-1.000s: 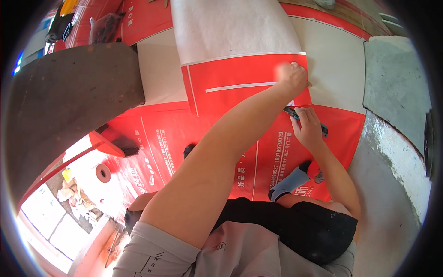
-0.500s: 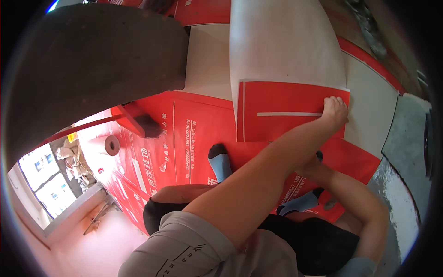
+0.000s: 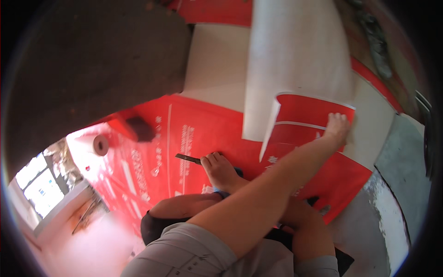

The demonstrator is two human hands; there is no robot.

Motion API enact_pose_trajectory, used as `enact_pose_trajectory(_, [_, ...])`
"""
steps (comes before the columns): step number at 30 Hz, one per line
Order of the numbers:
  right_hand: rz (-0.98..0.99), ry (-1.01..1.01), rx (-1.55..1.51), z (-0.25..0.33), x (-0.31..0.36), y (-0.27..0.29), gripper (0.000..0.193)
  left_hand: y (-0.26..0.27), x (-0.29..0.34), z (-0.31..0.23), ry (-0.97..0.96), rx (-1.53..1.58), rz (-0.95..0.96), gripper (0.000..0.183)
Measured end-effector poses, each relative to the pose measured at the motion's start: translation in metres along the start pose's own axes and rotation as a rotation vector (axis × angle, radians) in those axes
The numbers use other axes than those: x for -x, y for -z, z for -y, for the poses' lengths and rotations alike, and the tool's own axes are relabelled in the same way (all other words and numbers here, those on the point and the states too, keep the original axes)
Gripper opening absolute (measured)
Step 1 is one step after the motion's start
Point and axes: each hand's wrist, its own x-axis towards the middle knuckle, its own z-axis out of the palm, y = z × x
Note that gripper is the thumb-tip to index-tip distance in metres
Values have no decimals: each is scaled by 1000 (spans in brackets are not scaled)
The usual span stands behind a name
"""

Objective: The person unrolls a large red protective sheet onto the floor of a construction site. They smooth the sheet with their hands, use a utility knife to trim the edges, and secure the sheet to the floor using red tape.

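The left hand is pressing flat on the folded red-and-white sheet at two o'clock; the right hand, fingers curled, is gripping a dark-bladed knife centrally.

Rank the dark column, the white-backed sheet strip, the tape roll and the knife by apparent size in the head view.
1. dark column
2. white-backed sheet strip
3. tape roll and knife: alike; the right hand hides part of the knife, so unranked.
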Motion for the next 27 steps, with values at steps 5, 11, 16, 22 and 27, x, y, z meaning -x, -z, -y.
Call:
enact_pose_trajectory(5, [78, -266, -145, -58, 79, 104, 25, 8, 51, 9, -455, -202, -165, 73])
enact_pose_trajectory(11, [461, -148, 406, -100, 205, 144, 22, -14, 70, 36, -590, -319, -413, 30])
enact_pose_trajectory(16, [-52, -475, 404, -106, 235, 226, 13, -28, 77, 20, -542, -456, -440, 21])
enact_pose_trajectory(22, [-867, -784, 42, -188, 238, 289, 15, 23, 67, 30, -375, -33, -33, 22])
enact_pose_trajectory(27, [-916, -828, 199, -212, 275, 318, 20, 137, 138, 55, -345, 390, -96, 17])
